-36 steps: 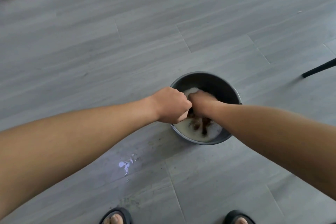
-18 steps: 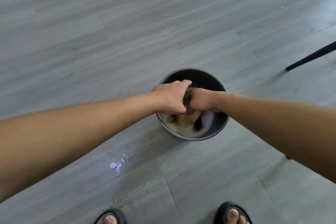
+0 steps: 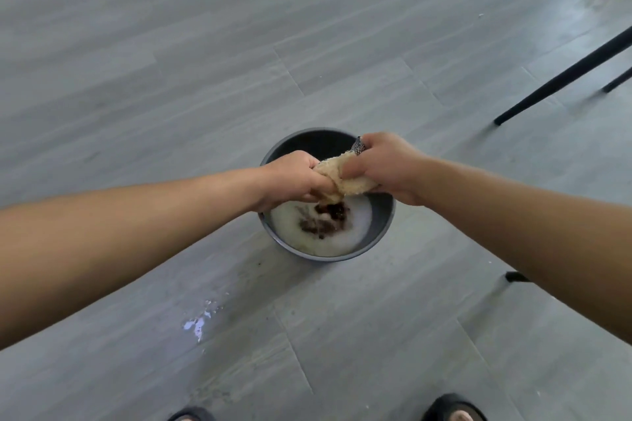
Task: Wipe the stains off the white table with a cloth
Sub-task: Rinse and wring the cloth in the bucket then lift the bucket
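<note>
We see a nubbly beige cloth twisted into a rope above a round dark bowl of milky water; left hand and right hand both grip it, fingers curled tight.

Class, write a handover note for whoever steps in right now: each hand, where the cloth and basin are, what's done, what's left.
Left hand: grips one end of the beige cloth.
Right hand: grips the other end.
The cloth is twisted between them over the dark basin on the floor, which holds cloudy water.
Done: wringing under way.
Left: finish wringing, then wipe the table, not in view.
</note>
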### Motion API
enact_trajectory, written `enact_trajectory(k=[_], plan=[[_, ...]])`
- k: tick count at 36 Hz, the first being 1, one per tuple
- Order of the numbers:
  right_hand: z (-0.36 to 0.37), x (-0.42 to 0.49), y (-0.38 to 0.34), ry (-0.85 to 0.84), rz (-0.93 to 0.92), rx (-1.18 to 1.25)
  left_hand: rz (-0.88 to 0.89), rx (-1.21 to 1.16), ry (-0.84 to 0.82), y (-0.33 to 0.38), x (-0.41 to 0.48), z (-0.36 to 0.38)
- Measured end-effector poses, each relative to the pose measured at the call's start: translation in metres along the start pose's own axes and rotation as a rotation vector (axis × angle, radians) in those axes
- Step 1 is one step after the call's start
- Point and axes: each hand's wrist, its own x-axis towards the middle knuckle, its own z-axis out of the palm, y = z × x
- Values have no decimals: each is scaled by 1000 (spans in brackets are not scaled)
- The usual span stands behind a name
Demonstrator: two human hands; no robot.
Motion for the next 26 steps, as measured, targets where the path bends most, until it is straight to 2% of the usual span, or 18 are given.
enact_trajectory(k=[2,4,7,10,13,16,19,22,26], plan=[[11,5,-6,40,-34,-83,7,-83,52,-4,-9,2],[16,7,-6,11,-37,-92,4,-188,144,-7,-17,4],[19,12,5,-71,39,42,0,-276,229,-4,-23,4],[22,20,14,-22,85,118,-45,-310,341,-2,-23,0],[34,17,8,25,19,54,-86,-336,440,-2,-25,0],[47,13,-3,-8,-111,48,-116,-398,497,-1,-28,-2],[52,11,-8,-32,-174,108,-138,-497,420,3,-31,-5],[51,8,-9,-42,-114,317,-161,-512,298,5,-36,-8],[56,2,-7,-75,53,565,-148,-409,397,3,-32,0]])
